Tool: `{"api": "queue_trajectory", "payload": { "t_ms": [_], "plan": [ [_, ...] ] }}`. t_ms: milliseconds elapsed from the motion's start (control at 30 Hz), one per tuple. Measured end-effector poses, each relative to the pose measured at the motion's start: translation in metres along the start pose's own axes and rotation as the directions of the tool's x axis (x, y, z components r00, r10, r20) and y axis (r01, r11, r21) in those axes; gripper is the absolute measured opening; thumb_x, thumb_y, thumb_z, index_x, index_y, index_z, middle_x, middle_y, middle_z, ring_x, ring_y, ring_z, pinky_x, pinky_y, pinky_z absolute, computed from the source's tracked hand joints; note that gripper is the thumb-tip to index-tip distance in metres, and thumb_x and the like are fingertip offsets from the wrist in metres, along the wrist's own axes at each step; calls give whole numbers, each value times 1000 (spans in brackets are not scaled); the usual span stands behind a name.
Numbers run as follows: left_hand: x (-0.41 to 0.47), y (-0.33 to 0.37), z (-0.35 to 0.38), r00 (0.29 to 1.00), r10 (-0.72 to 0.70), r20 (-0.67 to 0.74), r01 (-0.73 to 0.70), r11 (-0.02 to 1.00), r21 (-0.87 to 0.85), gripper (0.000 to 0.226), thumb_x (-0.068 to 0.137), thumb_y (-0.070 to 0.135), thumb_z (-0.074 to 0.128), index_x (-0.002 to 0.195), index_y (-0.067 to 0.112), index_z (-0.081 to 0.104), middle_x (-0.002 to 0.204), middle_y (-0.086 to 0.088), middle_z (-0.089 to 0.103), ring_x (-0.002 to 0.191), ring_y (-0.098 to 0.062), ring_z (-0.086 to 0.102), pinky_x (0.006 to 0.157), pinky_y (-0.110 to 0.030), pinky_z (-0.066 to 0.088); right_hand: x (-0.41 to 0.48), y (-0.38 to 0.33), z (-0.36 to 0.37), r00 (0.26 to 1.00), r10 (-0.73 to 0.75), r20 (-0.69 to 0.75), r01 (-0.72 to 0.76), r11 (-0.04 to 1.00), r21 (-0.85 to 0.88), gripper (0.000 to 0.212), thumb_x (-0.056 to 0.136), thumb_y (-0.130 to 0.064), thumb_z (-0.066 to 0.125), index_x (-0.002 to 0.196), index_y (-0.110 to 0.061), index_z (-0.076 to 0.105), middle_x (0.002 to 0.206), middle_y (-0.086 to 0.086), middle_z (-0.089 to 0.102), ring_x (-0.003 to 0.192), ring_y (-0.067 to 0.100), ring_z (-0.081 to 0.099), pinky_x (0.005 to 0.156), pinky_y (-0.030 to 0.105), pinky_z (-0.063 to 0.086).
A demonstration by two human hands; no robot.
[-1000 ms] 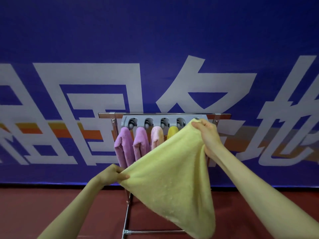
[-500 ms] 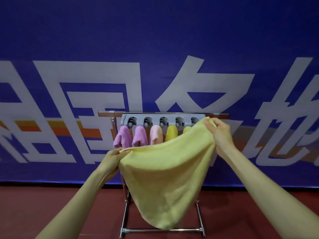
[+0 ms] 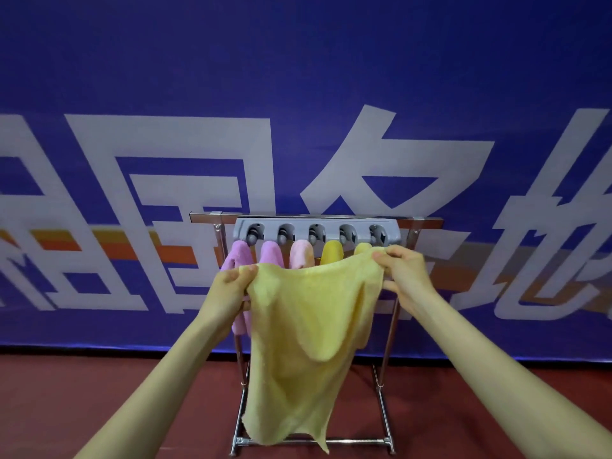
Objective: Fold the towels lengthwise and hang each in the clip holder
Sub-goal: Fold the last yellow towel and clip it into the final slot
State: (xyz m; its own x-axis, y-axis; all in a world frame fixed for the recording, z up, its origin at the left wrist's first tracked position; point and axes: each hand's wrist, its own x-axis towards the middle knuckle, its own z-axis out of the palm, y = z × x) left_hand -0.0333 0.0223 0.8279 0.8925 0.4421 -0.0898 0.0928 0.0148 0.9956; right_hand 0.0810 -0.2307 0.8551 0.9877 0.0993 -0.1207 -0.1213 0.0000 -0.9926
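A pale yellow towel [image 3: 308, 336] hangs spread in front of me, pinched by its two top corners. My left hand [image 3: 231, 289] grips the left corner and my right hand [image 3: 404, 273] grips the right corner, just below the holder. The grey clip holder [image 3: 316, 231] sits on a metal rack's top bar and has several round clips. Under it hang two purple towels [image 3: 240, 260], a pink towel [image 3: 301, 256] and two yellow towels [image 3: 332, 255]. The held towel hides their lower parts.
The metal rack [image 3: 385, 392] stands on a dark red floor [image 3: 82, 392], its base bar low behind the towel. A blue banner [image 3: 298, 94] with large white characters fills the wall right behind the rack.
My left hand rose from low left up level with the right hand. The towel now hangs straight down from both corners instead of stretching slantwise, and my right hand shifted right.
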Motion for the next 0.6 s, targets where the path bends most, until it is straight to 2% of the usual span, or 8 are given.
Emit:
{"api": "queue_trajectory", "payload": {
  "t_ms": [167, 267, 333, 400, 467, 533, 600],
  "plan": [
    [-13, 4, 31, 996, 11, 94, -9, 1000, -16, 30, 99, 19, 42, 98, 10, 71, 82, -9, 68, 81, -17, 63, 77, -34, 57, -24, -1, 29, 991, -10, 137, 20, 997, -74, 6, 87, -10, 63, 88, -6, 67, 86, 17, 62, 76, 23, 61, 64, 36, 51],
    [-22, 5, 51, 987, 1, 160, 13, 996, -85, 31, 100, 12, 38, 101, 10, 69, 65, 6, 69, 69, -5, 65, 70, -26, 59, -37, 4, 46, 977, -29, 211, 53, 992, -111, 6, 86, -12, 65, 80, -11, 66, 69, 3, 57, 66, 14, 54, 52, 25, 44],
    [-28, 4, 62, 978, -23, 206, 47, 993, -112, 32, 101, 10, 36, 102, 14, 68, 75, 2, 73, 76, -6, 68, 72, -25, 59, -45, 10, 55, 970, -29, 243, 54, 994, -98, 8, 86, -11, 65, 78, -11, 66, 68, 1, 56, 61, 8, 55, 47, 22, 44],
    [-33, 5, 67, 972, -44, 232, 80, 986, -149, 33, 101, 11, 35, 108, 15, 67, 93, -9, 74, 94, -18, 69, 87, -36, 56, -50, 14, 60, 967, -15, 255, 37, 996, -80, 6, 87, -8, 63, 82, -6, 67, 72, 5, 58, 64, 10, 59, 52, 24, 47],
    [-33, 3, 67, 968, -70, 241, 115, 977, -179, 35, 100, 11, 34, 109, 15, 68, 98, -13, 73, 99, -24, 68, 96, -47, 49, -51, 16, 61, 958, 14, 285, 9, 997, -82, 12, 89, -4, 57, 91, -3, 69, 79, 10, 64, 74, 16, 63, 61, 30, 50],
    [-31, 2, 65, 962, -100, 256, 156, 965, -209, 34, 99, 12, 36, 111, 11, 68, 103, -15, 73, 102, -26, 68, 99, -47, 48, -54, 16, 59, 937, 44, 348, -17, 997, -81, 26, 90, 4, 46, 99, -1, 70, 81, 10, 68, 73, 13, 67, 61, 29, 54],
    [-31, 1, 62, 949, -110, 297, 192, 945, -264, 33, 97, 11, 38, 117, 7, 65, 108, -16, 72, 103, -25, 69, 95, -42, 52, -55, 14, 57, 913, 45, 406, 3, 993, -117, 37, 88, 10, 37, 107, 2, 68, 88, 14, 68, 75, 15, 67, 63, 30, 59]
  ]
}}
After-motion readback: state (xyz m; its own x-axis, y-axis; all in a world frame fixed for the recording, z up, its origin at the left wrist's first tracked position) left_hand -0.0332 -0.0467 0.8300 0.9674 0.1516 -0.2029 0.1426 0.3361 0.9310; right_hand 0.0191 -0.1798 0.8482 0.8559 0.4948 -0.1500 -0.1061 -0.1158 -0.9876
